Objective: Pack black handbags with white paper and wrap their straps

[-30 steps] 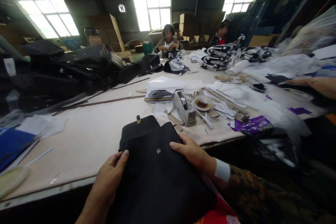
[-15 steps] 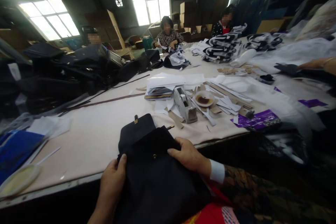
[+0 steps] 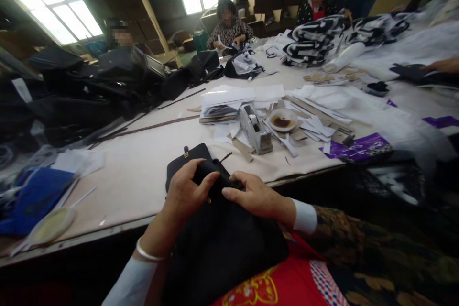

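A black bag [image 3: 229,244] with a flap and small gold-coloured metal fittings lies across my lap and over the table's front edge. My left hand [image 3: 188,189] grips the bag's upper edge, thumb on the near side and fingers behind it. Close beside it, my right hand [image 3: 254,196] pinches the same edge with thumb and fingers. Between the two hands the black material is bunched up. The flap, with a clasp [image 3: 186,153] at its tip, rests on the table beyond my left hand. My hidden fingertips and the bag's inside do not show.
A tape dispenser [image 3: 255,130], a dish of brown liquid [image 3: 283,120], papers [image 3: 225,98] and scrap strips cover the table's middle. Black bags [image 3: 89,91] are heaped at left, near a round pale lid or dish [image 3: 52,225]. Co-workers [image 3: 229,26] sit across the table.
My left hand has moved up and right from the bag's left side to its top edge, near my right hand. The edge is now bunched. The view has tilted down.
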### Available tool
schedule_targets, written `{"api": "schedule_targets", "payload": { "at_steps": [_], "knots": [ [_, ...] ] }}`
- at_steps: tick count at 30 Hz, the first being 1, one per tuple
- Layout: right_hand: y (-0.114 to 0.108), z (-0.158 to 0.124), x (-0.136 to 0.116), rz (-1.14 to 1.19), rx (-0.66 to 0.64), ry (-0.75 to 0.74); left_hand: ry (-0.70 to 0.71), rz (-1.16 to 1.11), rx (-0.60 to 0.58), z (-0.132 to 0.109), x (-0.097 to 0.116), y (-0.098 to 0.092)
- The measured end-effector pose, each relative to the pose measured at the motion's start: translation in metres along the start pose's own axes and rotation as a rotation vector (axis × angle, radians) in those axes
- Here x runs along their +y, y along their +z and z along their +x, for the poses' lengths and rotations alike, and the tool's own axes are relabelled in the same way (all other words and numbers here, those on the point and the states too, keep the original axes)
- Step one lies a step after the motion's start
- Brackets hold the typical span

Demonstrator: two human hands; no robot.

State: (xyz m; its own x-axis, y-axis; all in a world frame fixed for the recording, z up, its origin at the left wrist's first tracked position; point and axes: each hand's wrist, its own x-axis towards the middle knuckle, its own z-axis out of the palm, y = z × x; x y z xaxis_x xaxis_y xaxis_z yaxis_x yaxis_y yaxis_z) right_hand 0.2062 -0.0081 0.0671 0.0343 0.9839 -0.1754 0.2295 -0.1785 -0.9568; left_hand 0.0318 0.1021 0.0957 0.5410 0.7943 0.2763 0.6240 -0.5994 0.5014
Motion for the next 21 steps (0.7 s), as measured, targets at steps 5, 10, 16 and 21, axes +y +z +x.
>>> {"api": "schedule_targets", "payload": {
  "at_steps": [5,10,16,21],
  "knots": [
    [0.005,0.002,0.026,0.477,-0.124,0.156,-0.21,0.021,-0.267,-0.009,-0.022,-0.011],
    [0.008,0.007,0.027,0.494,-0.165,0.285,-0.28,-0.016,-0.404,-0.005,-0.034,-0.003],
    [0.015,0.011,0.019,0.528,-0.086,0.336,-0.191,-0.138,-0.322,0.002,-0.031,-0.004],
    [0.021,0.029,0.039,0.486,-0.087,0.197,-0.096,-0.161,-0.437,0.025,-0.036,-0.013]
  ]
}}
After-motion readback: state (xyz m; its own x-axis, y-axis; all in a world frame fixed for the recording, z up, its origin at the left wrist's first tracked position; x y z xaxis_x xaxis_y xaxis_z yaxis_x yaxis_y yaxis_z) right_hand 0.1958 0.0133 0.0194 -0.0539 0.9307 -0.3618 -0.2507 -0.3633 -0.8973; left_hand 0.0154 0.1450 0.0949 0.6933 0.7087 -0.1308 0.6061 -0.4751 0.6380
